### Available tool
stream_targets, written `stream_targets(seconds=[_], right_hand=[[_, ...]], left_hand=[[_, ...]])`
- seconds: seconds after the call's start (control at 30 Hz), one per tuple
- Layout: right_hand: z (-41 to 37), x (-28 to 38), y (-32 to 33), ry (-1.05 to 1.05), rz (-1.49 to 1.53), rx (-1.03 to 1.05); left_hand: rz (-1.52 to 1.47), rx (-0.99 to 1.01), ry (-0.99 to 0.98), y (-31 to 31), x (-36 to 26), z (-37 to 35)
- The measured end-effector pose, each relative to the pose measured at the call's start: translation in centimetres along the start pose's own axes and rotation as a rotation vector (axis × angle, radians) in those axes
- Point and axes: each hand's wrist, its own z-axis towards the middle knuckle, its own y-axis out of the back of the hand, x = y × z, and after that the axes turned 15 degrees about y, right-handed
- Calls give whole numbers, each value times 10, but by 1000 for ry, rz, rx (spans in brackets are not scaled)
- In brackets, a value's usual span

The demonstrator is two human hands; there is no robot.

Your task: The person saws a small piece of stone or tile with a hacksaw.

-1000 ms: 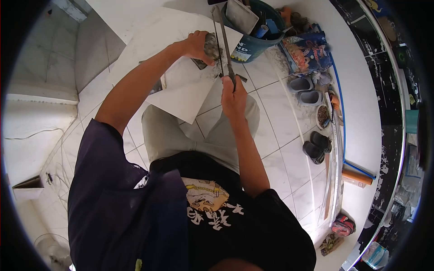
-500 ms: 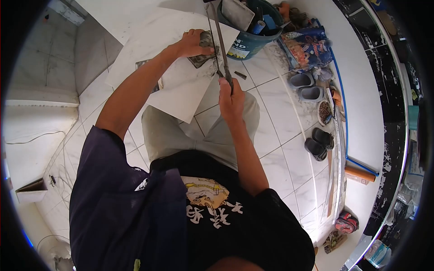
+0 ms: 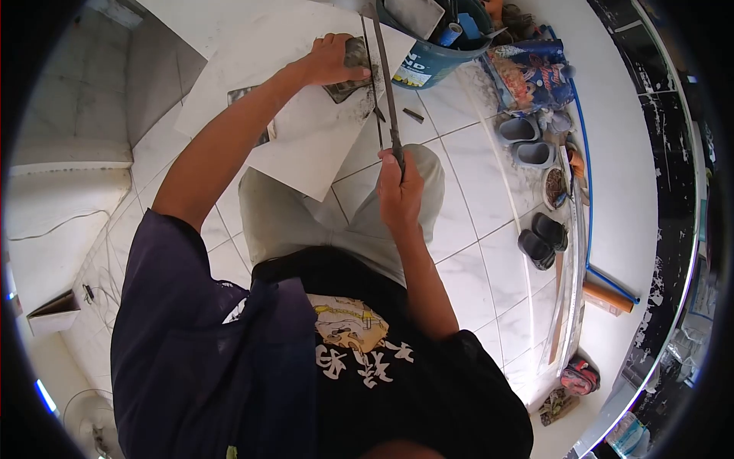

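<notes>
My right hand (image 3: 401, 191) is wrapped round the handle of a hacksaw (image 3: 391, 99), which points away from me. Its thin blade runs along the right edge of a dark, flat, tile-like piece (image 3: 355, 55). With the palm down, my left hand (image 3: 330, 63) grips that piece and presses it onto a white board (image 3: 294, 157), its thumb close to the blade. Dark dust lies on the board around the cut edge. Another dark flat piece (image 3: 243, 94) is partly hidden under my left forearm.
A dark green bucket (image 3: 428, 70) of tools stands just beyond the saw. A small dark offcut (image 3: 413, 115) lies on the tiled floor. To the right are a blue bag (image 3: 531, 76), grey clogs (image 3: 533, 154), black shoes (image 3: 543, 241) and a blue pipe (image 3: 582, 168).
My right hand has drawn the hacksaw back toward my body. The left hand still holds the dark piece on the board. The whole view has shifted slightly.
</notes>
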Motion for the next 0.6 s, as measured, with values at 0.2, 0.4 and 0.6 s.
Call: stream_targets(seconds=[0.2,0.4,0.6], right_hand=[[12,-4,-6,-27,60,-4],[6,3,-2,-41,87,-11],[10,4,-3,-68,62,-16]], left_hand=[[9,-29,-62,-3,7,8],[22,-20,-23,-2,5,7],[32,-23,-42,-3,5,4]])
